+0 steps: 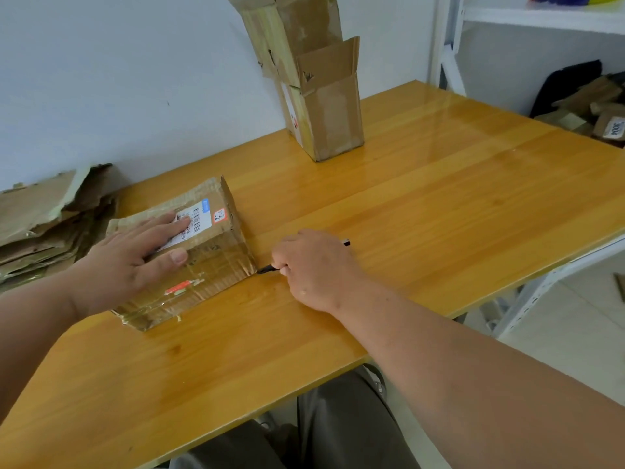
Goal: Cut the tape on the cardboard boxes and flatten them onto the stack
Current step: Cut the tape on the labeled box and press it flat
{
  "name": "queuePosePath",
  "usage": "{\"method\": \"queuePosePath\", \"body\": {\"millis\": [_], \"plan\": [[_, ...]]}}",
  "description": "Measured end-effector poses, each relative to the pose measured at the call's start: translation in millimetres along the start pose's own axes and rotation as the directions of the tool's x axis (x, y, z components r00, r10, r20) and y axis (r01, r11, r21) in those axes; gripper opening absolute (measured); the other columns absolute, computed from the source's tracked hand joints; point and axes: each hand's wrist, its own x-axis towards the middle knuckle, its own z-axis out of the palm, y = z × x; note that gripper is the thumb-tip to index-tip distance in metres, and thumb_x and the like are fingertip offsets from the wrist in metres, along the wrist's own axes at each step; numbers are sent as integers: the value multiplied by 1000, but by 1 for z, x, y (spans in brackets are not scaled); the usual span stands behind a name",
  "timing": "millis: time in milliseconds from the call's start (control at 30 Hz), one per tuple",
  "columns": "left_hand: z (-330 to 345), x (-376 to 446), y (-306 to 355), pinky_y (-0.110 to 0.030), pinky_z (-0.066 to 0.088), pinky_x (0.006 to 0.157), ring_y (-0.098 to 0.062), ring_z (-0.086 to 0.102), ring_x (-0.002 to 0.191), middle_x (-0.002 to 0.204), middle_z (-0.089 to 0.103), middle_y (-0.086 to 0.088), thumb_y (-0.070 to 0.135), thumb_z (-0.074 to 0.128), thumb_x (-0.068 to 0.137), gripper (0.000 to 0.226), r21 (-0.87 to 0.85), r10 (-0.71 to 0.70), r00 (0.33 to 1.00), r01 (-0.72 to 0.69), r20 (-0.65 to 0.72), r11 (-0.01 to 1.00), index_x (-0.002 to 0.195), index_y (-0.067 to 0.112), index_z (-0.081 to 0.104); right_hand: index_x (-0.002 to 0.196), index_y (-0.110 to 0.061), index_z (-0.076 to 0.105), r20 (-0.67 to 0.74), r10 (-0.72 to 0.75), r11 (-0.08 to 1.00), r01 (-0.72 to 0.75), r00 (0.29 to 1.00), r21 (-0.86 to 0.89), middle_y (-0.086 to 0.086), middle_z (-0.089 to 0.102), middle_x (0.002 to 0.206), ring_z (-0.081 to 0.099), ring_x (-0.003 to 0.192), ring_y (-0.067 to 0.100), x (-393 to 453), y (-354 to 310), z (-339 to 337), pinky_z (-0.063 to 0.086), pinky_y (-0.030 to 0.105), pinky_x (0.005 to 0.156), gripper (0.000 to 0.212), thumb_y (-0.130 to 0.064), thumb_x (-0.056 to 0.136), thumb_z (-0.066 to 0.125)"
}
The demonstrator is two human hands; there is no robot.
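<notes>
A low taped cardboard box (209, 265) with a white shipping label lies on the wooden table (422, 204). My left hand (135, 255) presses flat on its top, fingers spread over the label. My right hand (311, 265) grips a black cutter (269, 268), whose tip touches the box's near right corner at table level. A stack of flattened cardboard (47, 225) sits at the left against the wall.
An upright open box (333, 110) stands at the back of the table by the wall, with taller cardboard (291, 32) leaning behind it. A white metal shelf (527, 25) and more boxes (595, 110) are at the right. My legs show below the table's front edge.
</notes>
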Motion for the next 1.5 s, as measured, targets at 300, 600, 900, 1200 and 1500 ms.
{"method": "queuePosePath", "body": {"millis": [300,600,900,1200,1500], "plan": [[-1,0,4,-52,17,118,-12,15,146,157,18,19,93,21,67,74,-1,-6,1000,6,6,1000,135,63,20,107,-18,61,-66,160,959,-139,985,245,1,65,100,58,88,19,7,-3,-4,49,41,76,14,-19,101,49],[0,0,1,-53,20,116,-12,17,145,157,17,20,94,19,67,72,7,4,1000,-4,-1,1000,133,67,20,105,-16,62,-46,154,937,-131,987,322,1,67,109,59,94,19,9,-5,-5,49,42,81,11,-16,100,52],[1,0,3,-53,22,116,-12,18,145,157,17,23,92,23,69,70,-3,0,1000,0,-6,1000,134,67,22,93,-18,59,-49,97,975,-85,994,206,4,70,104,60,91,24,11,0,3,51,43,75,11,-14,99,51],[0,-2,3,-53,19,117,-13,17,145,156,18,23,92,24,70,63,-18,2,1000,-2,-9,1000,129,73,20,100,-16,65,-4,-1,998,1,1000,-67,0,63,91,48,81,20,2,-2,0,30,30,65,20,-4,92,50],[-5,-6,15,-52,19,117,-14,17,145,157,18,19,94,21,65,74,-16,-45,999,45,4,999,134,65,20,103,-16,63,46,145,988,-147,988,44,0,63,90,57,82,21,6,0,-13,47,36,67,16,-17,100,47]]}}
